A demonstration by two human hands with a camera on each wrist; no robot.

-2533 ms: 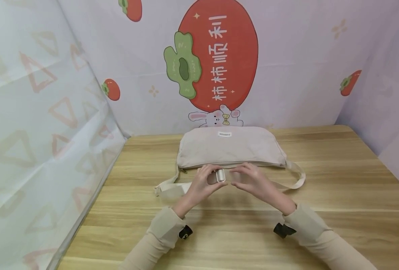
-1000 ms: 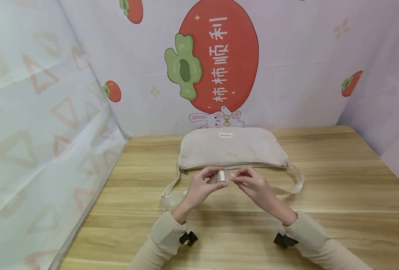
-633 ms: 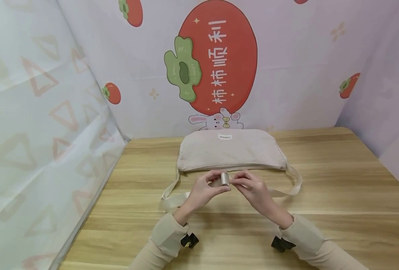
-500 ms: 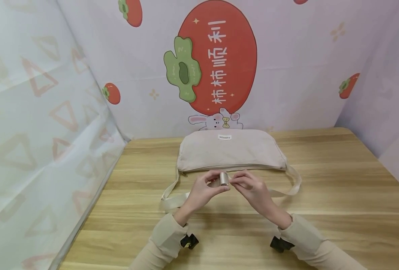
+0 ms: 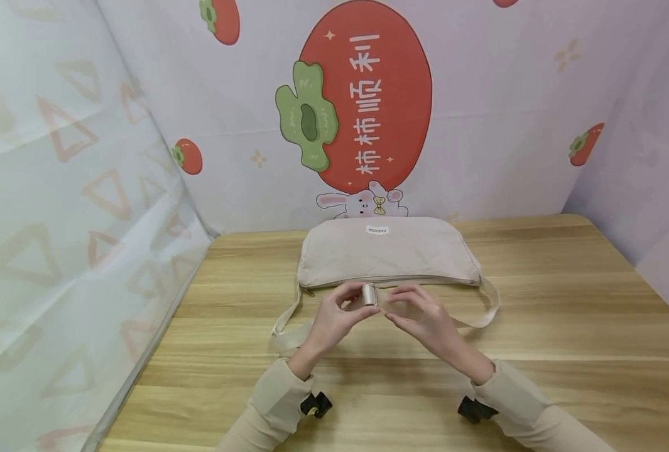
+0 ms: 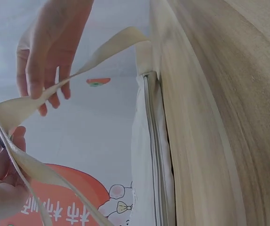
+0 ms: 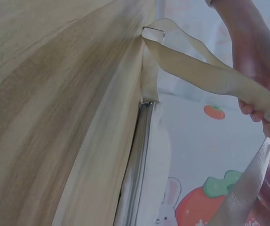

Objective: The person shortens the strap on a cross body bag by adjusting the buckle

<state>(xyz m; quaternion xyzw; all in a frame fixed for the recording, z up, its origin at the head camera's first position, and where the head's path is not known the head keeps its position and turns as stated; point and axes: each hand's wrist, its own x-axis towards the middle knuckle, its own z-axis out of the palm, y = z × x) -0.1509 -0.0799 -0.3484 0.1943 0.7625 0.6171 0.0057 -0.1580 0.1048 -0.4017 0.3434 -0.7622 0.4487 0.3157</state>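
Note:
A beige shoulder bag (image 5: 387, 254) lies on the table with its zipper side toward me. In front of it, my left hand (image 5: 331, 320) pinches the metal strap slider (image 5: 370, 295) between thumb and fingers, raised above the table. Just to the right, my right hand (image 5: 430, 323) holds the strap (image 6: 15, 110) beside the slider, its thumb on one side and fingers behind. In the head view its thumb and index tips stand apart. Strap loops run down from the hands to both ends of the bag; a second metal ring (image 7: 154, 31) shows on the strap in the right wrist view.
The wooden table (image 5: 560, 301) carries the bag near its back edge. A printed cloth (image 5: 492, 157) hangs right behind, and another cloth (image 5: 85, 220) stands along the left side. A small zipper pull (image 5: 308, 291) hangs at the bag's left corner.
My right hand first closed its fingertips on the strap beside the slider; since half a second ago its thumb and index have spread. The slider has turned and shifted slightly left in my left hand.

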